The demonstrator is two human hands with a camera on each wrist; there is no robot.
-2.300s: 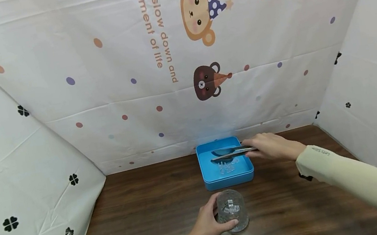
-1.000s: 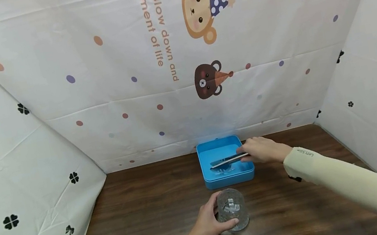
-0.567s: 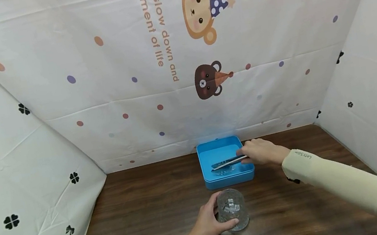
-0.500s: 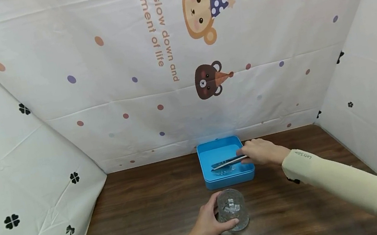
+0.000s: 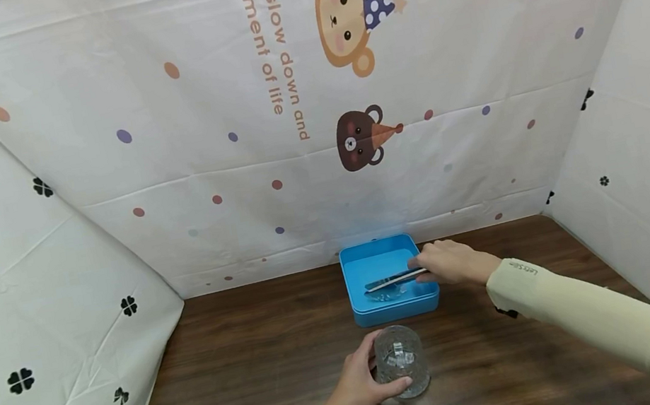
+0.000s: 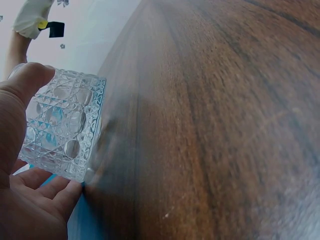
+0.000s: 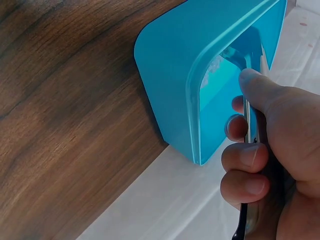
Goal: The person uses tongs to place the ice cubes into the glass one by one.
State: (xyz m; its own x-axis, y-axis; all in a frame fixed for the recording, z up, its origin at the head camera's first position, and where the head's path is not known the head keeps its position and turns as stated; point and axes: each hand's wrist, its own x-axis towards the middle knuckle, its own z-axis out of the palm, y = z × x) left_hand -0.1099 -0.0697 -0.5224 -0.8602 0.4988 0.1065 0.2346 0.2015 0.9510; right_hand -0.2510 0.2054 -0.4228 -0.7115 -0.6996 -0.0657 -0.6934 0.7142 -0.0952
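Note:
My left hand [image 5: 355,385] holds a clear patterned glass [image 5: 416,368] upright on the table, thumb on one side and fingers on the other. Clear ice-like cubes [image 5: 400,357] lie inside it. In the left wrist view the cut pattern of the glass [image 6: 65,120] shows up close. Behind the glass stands an open blue box [image 5: 398,313]. My right hand [image 5: 454,261] grips metal tongs [image 5: 385,283] over its right side. The tong heads are down among clear pieces [image 5: 387,294] at the box's front and partly hide them. In the right wrist view, fingers and thumb squeeze the tong arms [image 7: 247,107].
The brown wooden table [image 5: 250,372] extends to both sides of the glass and box. A white printed cloth [image 5: 242,245] hangs right behind the box, and similar cloths rise at the left [image 5: 52,348] and right [image 5: 633,194].
The right hand has moved slightly left and lowered the tongs onto the clear pieces. The tong arms, apart earlier, have come closer together. The left hand and glass stay in place.

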